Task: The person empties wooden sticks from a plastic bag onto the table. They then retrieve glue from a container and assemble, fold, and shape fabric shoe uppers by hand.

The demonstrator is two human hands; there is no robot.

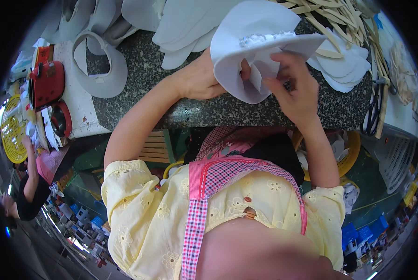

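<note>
One white visor (pixel 258 55) in hand, raised over the far half of a dark speckled stone tabletop (pixel 195 114), tilted, its hollow side facing the wearer. A glittery, bumpy white band (pixel 267 39) runs across it.

Left hand (pixel 203 77): comes in from the left, palm by the visor's left edge. Fingers curled behind and under that edge, gripping it; most of them hidden by the white material. A fingertip shows inside the opening, about the middle of the hollow, apparently from this hand.

Right hand (pixel 298 88): at the visor's right side, slightly blurred. Thumb and forefinger bent, tips at the inner flap, forefinger higher, thumb lower; part of the flap lies between them. Remaining fingers curled near the palm. Whether the tips press together on the flap, cannot tell.

Surroundings: a second visor (pixel 113 80) lies at the tabletop's left edge, ring-shaped opening toward the far side. Overlapping white flat pieces (pixel 185 30) beyond the left hand. More white pieces (pixel 342 74) to the right of the right hand, beside a heap of pale curved strips (pixel 335 16). Dark-handled scissors (pixel 371 116) at the right end. Red device (pixel 49 84) on the far left; past it, a co-worker in a dark top (pixel 31 198), arm extended.
</note>
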